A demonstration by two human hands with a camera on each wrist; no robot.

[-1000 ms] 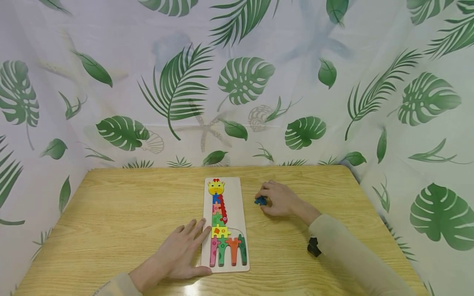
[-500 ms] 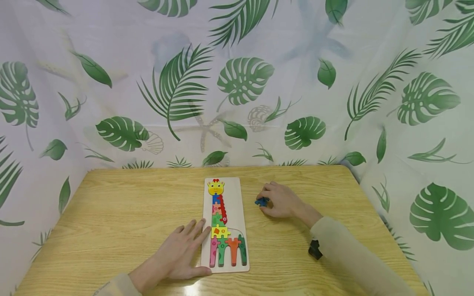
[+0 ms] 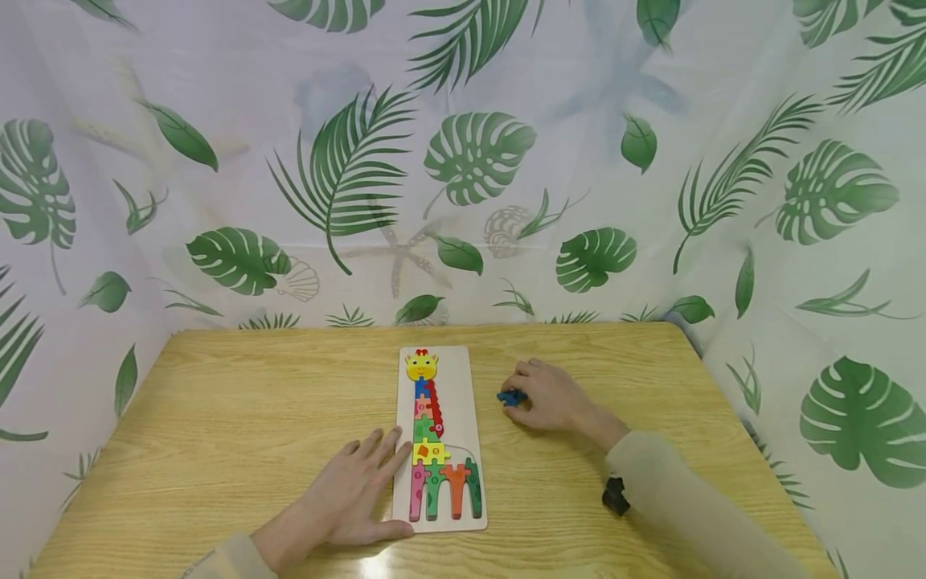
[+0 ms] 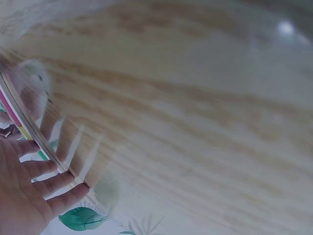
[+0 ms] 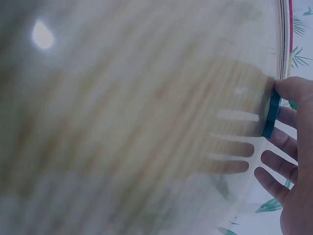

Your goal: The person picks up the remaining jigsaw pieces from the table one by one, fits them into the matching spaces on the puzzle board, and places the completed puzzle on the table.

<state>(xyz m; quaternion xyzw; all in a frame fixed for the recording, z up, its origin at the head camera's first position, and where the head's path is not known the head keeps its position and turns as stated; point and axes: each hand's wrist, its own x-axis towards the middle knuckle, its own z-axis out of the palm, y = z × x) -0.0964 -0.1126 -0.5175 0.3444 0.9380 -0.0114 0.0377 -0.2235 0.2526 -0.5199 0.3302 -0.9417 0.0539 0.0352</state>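
A pale wooden giraffe puzzle board (image 3: 457,386) lies upright before me in the head view, with colourful pieces forming head, neck, yellow chest and legs. A bare outlined recess shows to the right of the yellow piece (image 3: 430,453). My left hand (image 3: 346,492) rests with spread fingers along the board's left edge; in the left wrist view its fingertips touch that edge. Right of the board, my right hand (image 3: 547,396) pinches a small blue puzzle piece (image 3: 510,398) between thumb and fingers. In the right wrist view the piece (image 5: 272,113) stands edge-on, close to the tabletop.
The wood-grain table (image 3: 239,402) stretches out on both sides of the board. A white curtain (image 3: 463,241) printed with green leaves hangs behind and at the sides. A small black object (image 3: 616,496) sits beneath the right sleeve (image 3: 680,490) at the wrist.
My right hand has shifted very slightly toward me, with the blue puzzle piece tilting a little in its fingers. The left hand and board have stayed in place.
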